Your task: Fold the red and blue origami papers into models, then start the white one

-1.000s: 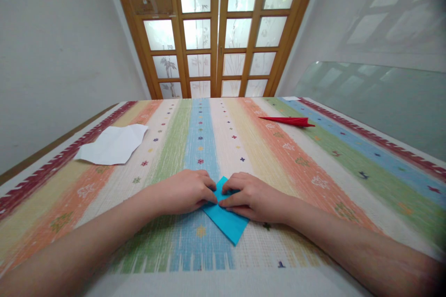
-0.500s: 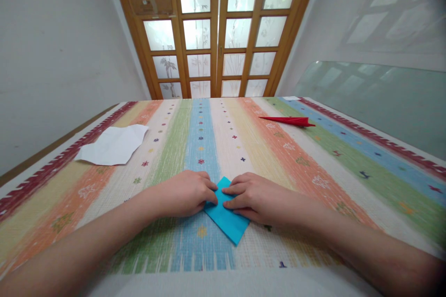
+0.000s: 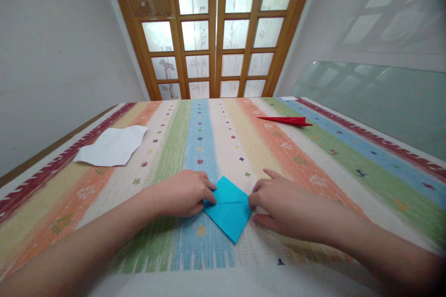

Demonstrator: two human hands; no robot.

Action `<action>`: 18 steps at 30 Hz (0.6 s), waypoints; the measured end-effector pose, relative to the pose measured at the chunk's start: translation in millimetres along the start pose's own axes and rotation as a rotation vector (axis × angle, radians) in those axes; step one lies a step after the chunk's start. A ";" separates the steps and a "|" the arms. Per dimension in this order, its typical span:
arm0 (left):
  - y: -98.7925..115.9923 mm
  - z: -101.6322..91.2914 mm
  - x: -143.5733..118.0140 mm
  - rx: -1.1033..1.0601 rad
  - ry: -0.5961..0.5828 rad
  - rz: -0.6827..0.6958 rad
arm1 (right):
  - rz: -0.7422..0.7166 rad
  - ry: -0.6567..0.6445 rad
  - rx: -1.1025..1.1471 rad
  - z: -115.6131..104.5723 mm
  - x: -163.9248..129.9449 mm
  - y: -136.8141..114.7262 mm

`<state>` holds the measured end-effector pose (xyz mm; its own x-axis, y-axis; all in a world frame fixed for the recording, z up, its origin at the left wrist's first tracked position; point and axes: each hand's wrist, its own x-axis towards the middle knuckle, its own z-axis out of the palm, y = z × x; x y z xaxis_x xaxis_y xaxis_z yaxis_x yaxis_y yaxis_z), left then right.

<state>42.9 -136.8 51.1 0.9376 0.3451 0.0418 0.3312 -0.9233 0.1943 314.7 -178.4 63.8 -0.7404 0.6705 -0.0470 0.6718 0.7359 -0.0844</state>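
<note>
A square of blue origami paper (image 3: 228, 213) lies turned cornerwise on the striped cloth, a crease line running across its middle. My left hand (image 3: 190, 193) is closed at its left corner, thumb and fingers holding the paper there; what lies under the fingertips is hidden. At the right corner, my right hand (image 3: 275, 199) touches the edge with its bent fingers. Its thumb sits apart, below that corner, and one finger sticks up and away from the sheet.
A piece of white paper (image 3: 113, 146) with an uneven outline lies at the left. Farther back on the right is a folded red pointed object (image 3: 287, 121). The striped tablecloth (image 3: 167, 158) covers the table. Behind stand wooden doors (image 3: 214, 18) with glass panes, and a glass panel (image 3: 376, 97) is at the right.
My right hand has slid rightward off the middle of the blue paper to its right corner, uncovering the crease. My left hand has stayed in place.
</note>
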 end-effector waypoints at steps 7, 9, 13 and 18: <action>-0.1 -0.2 -0.9 -0.016 0.008 0.005 | 0.032 0.018 -0.118 1.1 -8.5 -2.0; -0.1 0.0 -1.0 -0.017 0.006 0.004 | 0.042 0.016 -0.165 -0.9 -8.6 -1.4; -1.0 1.0 -0.7 -0.016 -0.013 0.002 | 0.154 0.063 -0.242 -7.1 -2.9 2.6; 0.1 1.3 0.5 -0.004 -0.018 -0.010 | 0.054 0.143 -0.136 -16.7 7.6 10.7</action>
<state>43.5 -137.0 49.8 0.9360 0.3513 0.0226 0.3402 -0.9191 0.1986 316.6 -163.9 79.1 -0.6993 0.7085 0.0950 0.7142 0.6981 0.0503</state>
